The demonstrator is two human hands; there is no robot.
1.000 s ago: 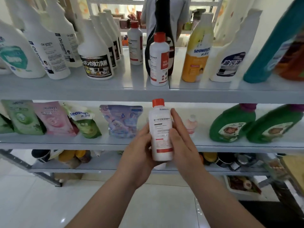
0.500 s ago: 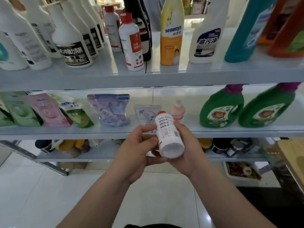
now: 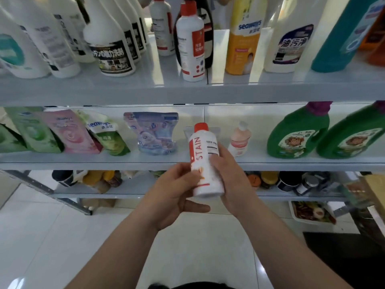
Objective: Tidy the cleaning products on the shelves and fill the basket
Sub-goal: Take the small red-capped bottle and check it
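While the left hand [image 3: 173, 192] and right hand [image 3: 229, 180] together clasp the red-capped stain bottle [image 3: 205, 163] mid-body, it looks light, stiff, smooth-sided; best held round the waist.

The stain-remover bottle [image 3: 205, 163] covers most of a clear pouch [image 3: 213, 129] behind it, and its small print is unreadable. The top edge cuts off the white spray bottles [image 3: 110, 38]. The bottom-shelf jars [image 3: 288, 180] are blurred.

Both hands hold a white stain-remover bottle [image 3: 205, 163] with a red cap before the middle shelf [image 3: 125, 160]: right hand [image 3: 230, 180] wraps its side, left hand [image 3: 177, 195] pinches the label edge
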